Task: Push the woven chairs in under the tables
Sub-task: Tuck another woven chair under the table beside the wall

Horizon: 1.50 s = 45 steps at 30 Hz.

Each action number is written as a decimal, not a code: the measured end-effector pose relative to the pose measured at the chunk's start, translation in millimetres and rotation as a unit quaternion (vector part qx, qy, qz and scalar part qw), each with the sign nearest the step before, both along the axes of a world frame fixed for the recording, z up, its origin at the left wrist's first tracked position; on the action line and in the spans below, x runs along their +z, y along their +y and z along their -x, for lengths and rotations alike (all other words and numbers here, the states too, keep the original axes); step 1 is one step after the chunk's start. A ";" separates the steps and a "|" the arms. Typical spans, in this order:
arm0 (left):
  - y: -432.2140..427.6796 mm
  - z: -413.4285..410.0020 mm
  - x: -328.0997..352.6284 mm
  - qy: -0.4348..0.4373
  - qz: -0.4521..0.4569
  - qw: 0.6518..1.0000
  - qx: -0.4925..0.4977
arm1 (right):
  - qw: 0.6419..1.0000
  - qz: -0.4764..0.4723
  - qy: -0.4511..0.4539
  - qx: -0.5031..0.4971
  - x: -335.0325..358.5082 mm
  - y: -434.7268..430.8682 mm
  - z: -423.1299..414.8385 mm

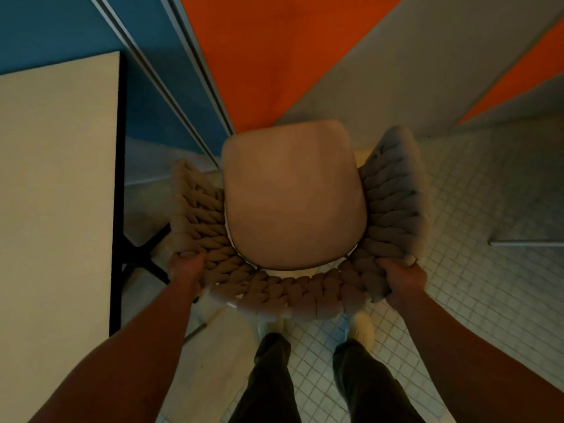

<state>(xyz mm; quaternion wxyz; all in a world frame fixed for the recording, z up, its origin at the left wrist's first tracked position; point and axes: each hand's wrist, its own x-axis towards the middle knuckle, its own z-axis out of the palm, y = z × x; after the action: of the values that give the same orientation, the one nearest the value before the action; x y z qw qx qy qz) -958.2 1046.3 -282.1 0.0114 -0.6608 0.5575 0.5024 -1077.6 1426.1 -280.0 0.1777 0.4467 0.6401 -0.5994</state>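
Head view: our left hand point(186, 267) and right hand point(403, 276) grip the woven chair point(290, 293), fingers curled round its braided back; the table point(58, 178) lies left of the left fingers, chair wholly outside it, push-in not yet done

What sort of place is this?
Probably a café or canteen: a plain table on a black base, a cushioned woven chair, a small-tile floor, and bold orange and blue walls.
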 end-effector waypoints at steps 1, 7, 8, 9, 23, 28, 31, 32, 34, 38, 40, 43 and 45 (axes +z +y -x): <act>-0.1 -1.4 -2.0 0.009 0.003 1.000 0.006 | 1.000 -0.001 -0.003 0.000 -1.1 0.8 1.0; 8.4 -4.0 2.2 -0.004 0.020 1.000 0.012 | 1.000 -0.006 -0.019 0.006 1.0 0.0 1.8; 12.4 -5.0 3.5 -0.001 0.017 1.000 0.019 | 1.000 -0.009 -0.023 0.011 1.3 0.2 1.5; 19.0 -6.1 3.8 0.013 0.011 0.999 0.032 | 1.000 -0.010 -0.022 0.014 0.3 1.3 1.7; 116.5 -27.0 -1.9 0.038 -0.022 0.987 0.154 | 0.992 -0.007 -0.043 0.119 14.1 28.0 29.6; 133.2 -35.4 -4.9 0.000 0.019 0.988 0.151 | 0.985 -0.048 -0.057 0.153 17.8 24.3 30.7; 118.6 -35.6 -14.8 0.019 -0.012 0.983 0.181 | 0.991 -0.042 -0.044 0.122 -4.1 26.1 30.6; 114.1 -31.8 -6.4 0.029 -0.023 0.980 0.195 | 0.993 -0.035 -0.040 0.109 -16.6 29.1 30.9; 95.1 -26.7 -1.1 0.053 -0.027 0.974 0.217 | 0.995 -0.030 -0.034 0.088 -28.1 30.6 31.1; 38.4 -13.5 2.2 0.094 0.004 0.981 0.172 | 0.999 0.004 -0.027 0.037 4.0 11.9 26.2; 19.0 -6.8 8.0 0.120 -0.020 0.982 0.146 | 0.999 0.006 -0.021 0.030 1.9 11.0 26.3; 14.3 -2.5 13.6 0.102 -0.042 0.990 0.087 | 0.999 0.001 -0.019 0.034 1.7 13.6 24.4; 17.2 -0.8 17.0 0.071 -0.038 0.994 0.074 | 0.999 0.007 -0.015 0.037 3.5 14.3 25.0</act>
<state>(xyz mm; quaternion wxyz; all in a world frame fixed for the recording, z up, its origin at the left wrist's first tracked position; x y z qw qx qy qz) -957.3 1063.5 -265.1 -0.0404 -0.6618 0.4874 0.5681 -1102.7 1440.3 -276.6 0.2123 0.4304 0.6492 -0.5901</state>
